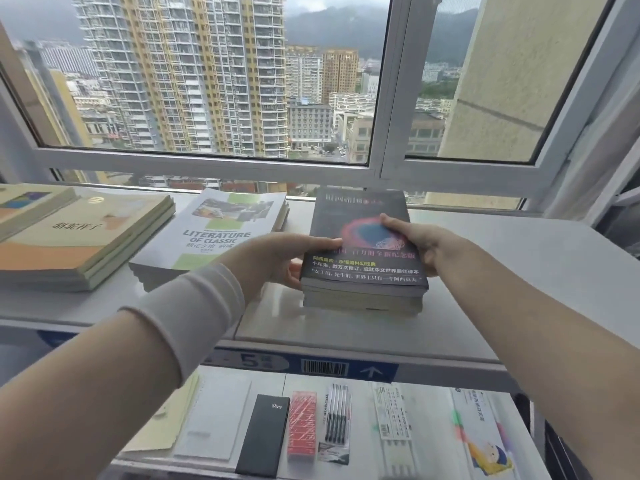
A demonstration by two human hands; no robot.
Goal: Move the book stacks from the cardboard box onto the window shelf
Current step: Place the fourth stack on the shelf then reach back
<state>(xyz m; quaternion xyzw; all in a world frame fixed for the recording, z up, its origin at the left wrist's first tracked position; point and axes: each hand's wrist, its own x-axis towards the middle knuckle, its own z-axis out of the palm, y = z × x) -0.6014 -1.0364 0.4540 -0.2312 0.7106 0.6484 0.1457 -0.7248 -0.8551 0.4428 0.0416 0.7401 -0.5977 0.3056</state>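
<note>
A stack of dark-covered books (360, 216) rests on the pale window shelf (502, 258), right of centre. My left hand (277, 258) grips its left edge, thumb on the top cover. On the right edge sits my right hand (420, 242), fingers wrapped around the side. Left of it lies a white stack titled "Literature of Classic" (214, 233), and further left a stack with cream and orange covers (83, 237). The cardboard box is out of view.
The window frame (377, 168) runs along the shelf's far edge. Below the shelf a lower surface holds a black diary (263, 434), a red box (302, 424), a pack of pens (337, 420), a white notebook (218, 417) and papers.
</note>
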